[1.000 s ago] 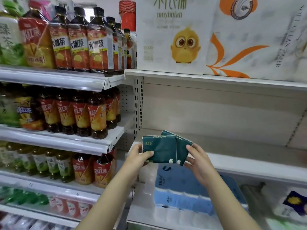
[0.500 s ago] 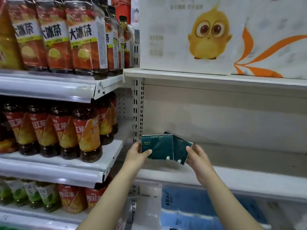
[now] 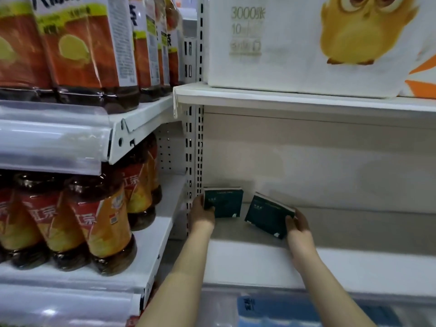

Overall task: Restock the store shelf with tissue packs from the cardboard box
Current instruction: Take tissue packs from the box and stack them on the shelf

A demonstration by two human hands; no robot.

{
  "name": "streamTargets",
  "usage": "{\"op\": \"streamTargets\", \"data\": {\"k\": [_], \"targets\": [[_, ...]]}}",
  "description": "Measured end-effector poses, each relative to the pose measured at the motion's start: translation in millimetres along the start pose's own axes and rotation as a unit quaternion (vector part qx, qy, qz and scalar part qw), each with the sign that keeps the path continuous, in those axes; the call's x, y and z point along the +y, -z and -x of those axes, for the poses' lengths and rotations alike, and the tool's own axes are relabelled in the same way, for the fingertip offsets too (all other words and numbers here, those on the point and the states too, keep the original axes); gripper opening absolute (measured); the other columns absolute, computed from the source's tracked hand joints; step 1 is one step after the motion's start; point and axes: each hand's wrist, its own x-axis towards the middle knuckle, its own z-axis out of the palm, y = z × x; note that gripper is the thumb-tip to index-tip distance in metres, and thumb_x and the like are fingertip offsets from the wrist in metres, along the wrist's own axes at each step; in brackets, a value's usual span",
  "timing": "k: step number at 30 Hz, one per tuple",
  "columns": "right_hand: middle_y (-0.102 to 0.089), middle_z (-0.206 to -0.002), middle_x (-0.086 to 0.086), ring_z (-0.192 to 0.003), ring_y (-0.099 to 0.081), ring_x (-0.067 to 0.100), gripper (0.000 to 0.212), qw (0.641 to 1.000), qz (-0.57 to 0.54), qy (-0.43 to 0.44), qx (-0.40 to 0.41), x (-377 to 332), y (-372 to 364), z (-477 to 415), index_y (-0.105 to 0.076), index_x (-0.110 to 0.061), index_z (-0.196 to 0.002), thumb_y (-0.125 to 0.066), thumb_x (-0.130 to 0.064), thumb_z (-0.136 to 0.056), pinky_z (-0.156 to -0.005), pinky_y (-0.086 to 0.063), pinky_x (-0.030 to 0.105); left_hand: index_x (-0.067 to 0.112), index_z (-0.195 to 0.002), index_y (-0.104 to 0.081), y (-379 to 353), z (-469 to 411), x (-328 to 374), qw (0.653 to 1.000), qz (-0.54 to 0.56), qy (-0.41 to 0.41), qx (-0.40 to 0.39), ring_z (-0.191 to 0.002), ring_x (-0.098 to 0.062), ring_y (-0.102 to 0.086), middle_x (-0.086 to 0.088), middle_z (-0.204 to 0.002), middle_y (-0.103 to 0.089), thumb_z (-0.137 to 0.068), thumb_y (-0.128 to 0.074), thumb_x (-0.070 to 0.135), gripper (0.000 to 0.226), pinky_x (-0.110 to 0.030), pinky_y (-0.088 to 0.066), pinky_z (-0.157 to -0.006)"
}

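Two dark green tissue packs are inside the white shelf, deep at its left rear. My left hand grips the left pack, which stands upright in the back corner against the slotted upright. My right hand holds the right pack by its right edge; this pack is tilted, leaning left, a short gap from the first. The cardboard box is out of view.
Rows of iced tea bottles fill the shelves at left. Large white tissue cartons with a yellow chick sit on the shelf above. The slotted upright divides the two bays. Blue paper packs lie on the shelf below.
Both hands pushed forward into the shelf with the packs. The two packs, held overlapping before, are now apart, the left one at the back corner. The view has moved closer.
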Motion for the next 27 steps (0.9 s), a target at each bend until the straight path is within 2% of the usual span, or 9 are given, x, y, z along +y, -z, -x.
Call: {"op": "streamTargets", "data": {"k": [4, 13, 17, 20, 23, 27], "targets": [[-0.045, -0.146, 0.011, -0.130, -0.045, 0.032, 0.040, 1.000, 0.016, 0.001, -0.011, 2, -2, 0, -0.039, -0.022, -0.144, -0.042, -0.019, -0.104, -0.096, -0.039, 0.031, 0.017, -0.136, -0.049, 3, -11, 0, 1.000, -0.015, -0.006, -0.015, -0.122, -0.027, -0.052, -0.006, -0.133, -0.057, -0.095, -0.055, 0.007, 0.042, -0.040, -0.044, -0.102], [-0.041, -0.150, 0.009, -0.136, -0.040, 0.030, 0.041, 0.999, 0.030, 0.009, -0.042, 7, 2, 0, -0.039, -0.028, -0.143, -0.043, -0.023, -0.103, -0.101, -0.035, 0.032, 0.018, -0.136, -0.048, -4, -26, -1, 0.999, -0.020, -0.033, -0.008, -0.123, -0.025, -0.051, -0.004, -0.134, -0.055, -0.096, -0.054, 0.008, 0.041, -0.039, -0.042, -0.101], [-0.043, -0.148, 0.008, -0.133, -0.044, 0.029, 0.037, 0.999, 0.014, 0.002, -0.041, 10, 0, 0, -0.042, -0.033, -0.139, -0.043, -0.023, -0.104, -0.101, -0.038, 0.034, 0.022, -0.136, -0.048, -10, -34, -1, 0.998, -0.045, -0.041, -0.006, -0.122, -0.026, -0.052, -0.003, -0.134, -0.057, -0.097, -0.054, 0.013, 0.041, -0.042, -0.042, -0.104], [-0.047, -0.144, 0.009, -0.124, -0.048, 0.025, 0.038, 0.999, -0.020, -0.012, -0.027, 11, -2, -1, -0.042, -0.027, -0.140, -0.044, -0.019, -0.103, -0.097, -0.038, 0.032, 0.025, -0.132, -0.051, -13, -40, -4, 0.996, -0.067, -0.051, 0.006, -0.119, -0.027, -0.054, -0.003, -0.129, -0.059, -0.097, -0.052, 0.013, 0.037, -0.039, -0.042, -0.100], [-0.049, -0.142, 0.008, -0.124, -0.049, 0.025, 0.040, 0.999, -0.042, -0.024, -0.021, 11, -3, -3, -0.042, -0.025, -0.142, -0.044, -0.019, -0.103, -0.099, -0.039, 0.033, 0.032, -0.134, -0.049, -15, -47, -5, 0.993, -0.103, -0.055, 0.015, -0.119, -0.030, -0.054, -0.003, -0.131, -0.058, -0.097, -0.052, 0.017, 0.040, -0.047, -0.042, -0.102], [-0.051, -0.140, 0.006, -0.122, -0.050, 0.024, 0.039, 0.998, -0.049, -0.026, -0.020, 13, -2, -4, -0.042, -0.026, -0.141, -0.044, -0.018, -0.103, -0.096, -0.039, 0.032, 0.030, -0.133, -0.050, -17, -56, -7, 0.990, -0.128, -0.050, 0.020, -0.122, -0.033, -0.051, -0.004, -0.134, -0.057, -0.095, -0.056, 0.022, 0.039, -0.051, -0.042, -0.102]]}}
